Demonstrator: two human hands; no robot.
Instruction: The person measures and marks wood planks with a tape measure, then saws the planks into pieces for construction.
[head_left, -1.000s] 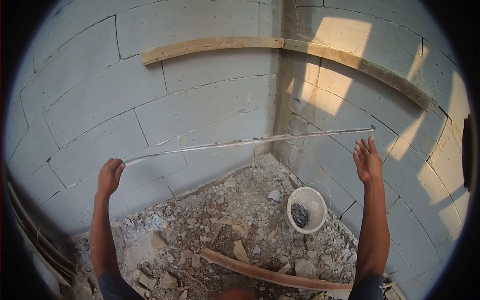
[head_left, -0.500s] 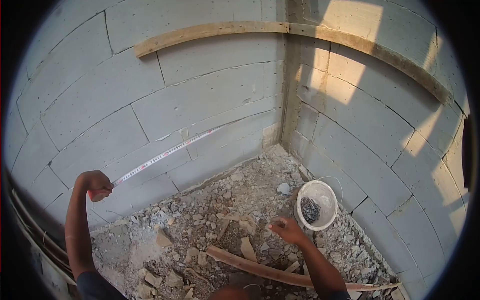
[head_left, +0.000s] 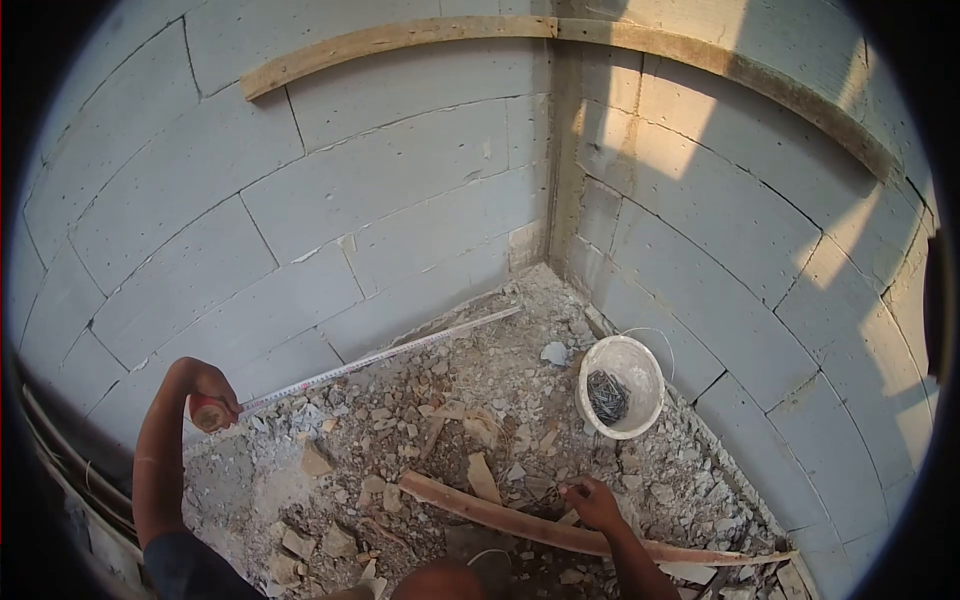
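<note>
My left hand (head_left: pixel 208 392) is closed around a red tape measure (head_left: pixel 209 413) at the left, in front of the block wall. From it the extended white blade (head_left: pixel 370 357) runs right along the foot of the wall, its far end close to the corner. My right hand (head_left: pixel 595 502) is over the rubble with its fingers curled in; whatever they may hold is hidden. Just beyond it stands a whitish bucket (head_left: pixel 651 385) with loose nails (head_left: pixel 607 397) in it. Below the hand lies a long wooden strip (head_left: pixel 480 510).
Grey block walls (head_left: pixel 400 220) meet at a corner ahead. Wooden battens (head_left: pixel 400 36) are fixed across both walls. Broken rubble (head_left: pixel 390 440) covers the ground, with wood scraps (head_left: pixel 482 478) among it. More long pieces (head_left: pixel 75 460) lean at the far left.
The tape blade has dropped from the wall face to just above the rubble. My left hand has lowered slightly and turned. My right hand has moved down towards me, its fingers curling in.
</note>
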